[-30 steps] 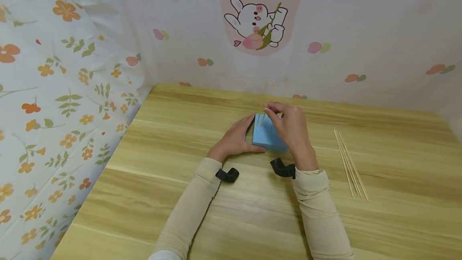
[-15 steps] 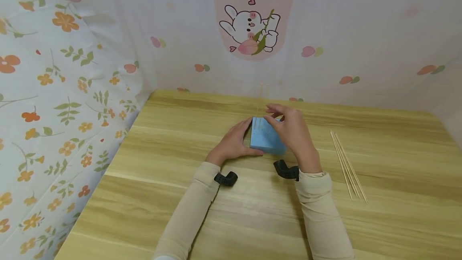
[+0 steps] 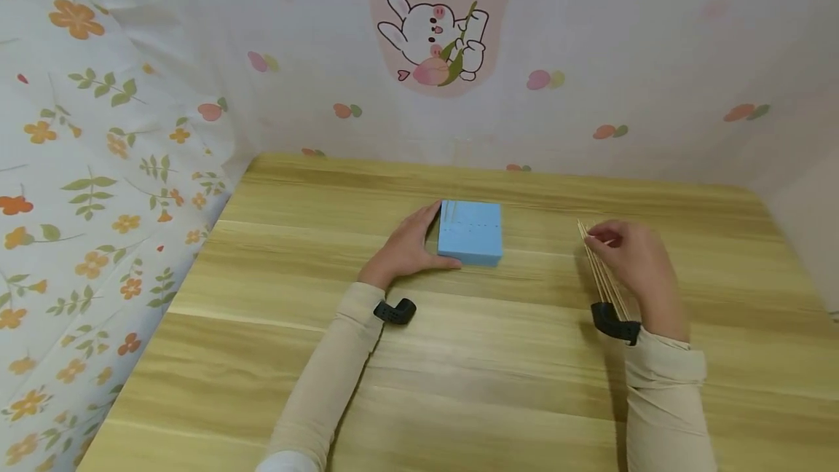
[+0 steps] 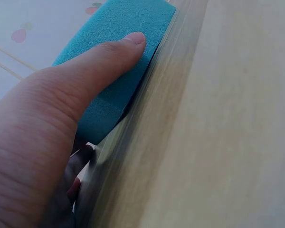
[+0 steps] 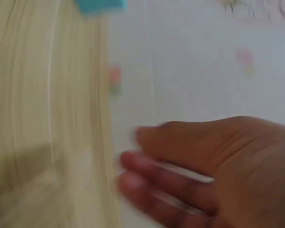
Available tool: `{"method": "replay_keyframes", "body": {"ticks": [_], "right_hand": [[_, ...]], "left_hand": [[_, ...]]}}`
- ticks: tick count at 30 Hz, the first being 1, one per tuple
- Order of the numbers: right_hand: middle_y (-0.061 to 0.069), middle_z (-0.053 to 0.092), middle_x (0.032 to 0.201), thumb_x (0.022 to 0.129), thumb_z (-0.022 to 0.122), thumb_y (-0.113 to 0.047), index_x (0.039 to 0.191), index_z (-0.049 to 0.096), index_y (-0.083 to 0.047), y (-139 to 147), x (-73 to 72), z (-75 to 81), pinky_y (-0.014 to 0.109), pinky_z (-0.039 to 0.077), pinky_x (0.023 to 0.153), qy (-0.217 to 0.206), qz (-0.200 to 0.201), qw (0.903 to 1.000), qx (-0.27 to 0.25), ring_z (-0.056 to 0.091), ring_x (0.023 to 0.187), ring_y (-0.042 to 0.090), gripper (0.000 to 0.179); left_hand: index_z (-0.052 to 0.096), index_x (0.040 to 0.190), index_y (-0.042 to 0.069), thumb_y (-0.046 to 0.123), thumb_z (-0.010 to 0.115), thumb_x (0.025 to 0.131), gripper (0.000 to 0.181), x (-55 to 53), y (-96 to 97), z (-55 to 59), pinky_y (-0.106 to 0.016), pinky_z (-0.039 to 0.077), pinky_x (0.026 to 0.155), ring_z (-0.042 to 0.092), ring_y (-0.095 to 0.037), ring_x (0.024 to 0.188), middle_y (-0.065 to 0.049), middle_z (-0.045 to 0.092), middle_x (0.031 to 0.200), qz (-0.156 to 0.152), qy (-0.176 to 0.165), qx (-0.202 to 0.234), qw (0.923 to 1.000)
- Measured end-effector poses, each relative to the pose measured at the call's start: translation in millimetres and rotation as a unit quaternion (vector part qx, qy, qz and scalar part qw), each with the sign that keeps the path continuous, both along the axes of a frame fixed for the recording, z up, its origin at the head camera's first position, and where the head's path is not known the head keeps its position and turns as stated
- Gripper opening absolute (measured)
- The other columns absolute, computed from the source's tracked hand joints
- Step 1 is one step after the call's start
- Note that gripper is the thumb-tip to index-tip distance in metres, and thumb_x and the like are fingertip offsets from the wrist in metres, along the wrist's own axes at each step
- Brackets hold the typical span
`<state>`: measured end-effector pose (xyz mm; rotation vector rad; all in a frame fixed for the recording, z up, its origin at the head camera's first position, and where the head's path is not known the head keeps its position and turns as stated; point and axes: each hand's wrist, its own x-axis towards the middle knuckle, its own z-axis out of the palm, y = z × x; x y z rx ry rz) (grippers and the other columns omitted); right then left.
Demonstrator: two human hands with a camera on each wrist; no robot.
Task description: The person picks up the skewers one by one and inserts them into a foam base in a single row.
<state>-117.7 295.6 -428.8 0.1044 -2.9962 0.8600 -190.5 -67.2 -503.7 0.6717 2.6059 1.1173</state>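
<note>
My left hand point(image 3: 406, 248) holds a blue foam block point(image 3: 473, 235) at its left side. In the left wrist view the thumb presses along the block's side point(image 4: 133, 66). Rows of small holes mark its top, and two thin sticks point(image 3: 454, 211) stand upright near its far left corner. My right hand point(image 3: 639, 257) hovers at the far end of several bamboo skewers point(image 3: 599, 279) lying on the table. In the blurred right wrist view, its thumb and fingers point(image 5: 156, 137) are slightly apart with nothing visible between them.
The wood-grain table point(image 3: 498, 355) meets a white printed cloth point(image 3: 577, 42) at the back. A flowered cloth point(image 3: 98, 239) hangs along the left. Black wrist-worn pieces point(image 3: 396, 310) stick out from both cuffs.
My right hand has left the sticks standing in the block and moved right to the loose skewers. My left hand stays on the block. The head view has shifted slightly.
</note>
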Motion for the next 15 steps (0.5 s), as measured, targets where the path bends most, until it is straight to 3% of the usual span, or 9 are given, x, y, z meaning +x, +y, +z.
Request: {"method": "replay_keyframes", "body": {"ticks": [5, 8, 12, 15], "right_hand": [[0.029, 0.070, 0.109, 0.101, 0.069, -0.027, 0.105, 0.073, 0.007, 45.5, 13.2, 0.2, 0.056, 0.052, 0.078, -0.125, -0.011, 0.9916, 0.029, 0.064, 0.099, 0.047, 0.034], [0.024, 0.069, 0.106, 0.098, 0.072, -0.033, 0.099, 0.073, 0.004, 53.2, 15.0, 1.3, 0.048, 0.053, 0.076, -0.187, -0.007, 0.9820, 0.030, 0.063, 0.094, 0.040, 0.037], [0.009, 0.068, 0.090, 0.094, 0.076, -0.033, 0.089, 0.074, 0.001, 48.4, 12.8, -1.2, 0.035, 0.047, 0.067, -0.201, -0.005, 0.9792, 0.028, 0.058, 0.080, 0.024, 0.034], [0.007, 0.066, 0.084, 0.095, 0.075, -0.029, 0.086, 0.075, 0.002, 44.4, 10.7, -2.3, 0.033, 0.043, 0.063, -0.200, -0.004, 0.9793, 0.030, 0.053, 0.075, 0.022, 0.032]], "left_hand": [[0.013, 0.168, 0.011, 0.058, 0.088, 0.075, 0.128, -1.1, -2.2, 0.5, -0.052, 0.022, 0.125, 0.020, -0.030, 0.157, -0.009, 0.022, 0.171, 0.003, -0.001, -0.006, 1.0000], [0.013, 0.168, 0.011, 0.058, 0.088, 0.076, 0.128, -1.3, -2.2, 0.1, -0.052, 0.022, 0.125, 0.020, -0.030, 0.157, -0.010, 0.021, 0.171, 0.001, 0.000, -0.005, 1.0000], [0.012, 0.168, 0.012, 0.058, 0.088, 0.076, 0.128, -1.0, -1.0, -0.2, -0.054, 0.021, 0.125, 0.019, -0.031, 0.157, -0.010, 0.020, 0.171, -0.002, 0.002, -0.005, 1.0000], [0.013, 0.168, 0.011, 0.059, 0.088, 0.076, 0.128, -0.5, 1.1, 0.5, -0.055, 0.021, 0.124, 0.019, -0.033, 0.157, -0.011, 0.020, 0.171, -0.004, 0.002, -0.005, 1.0000]]}}
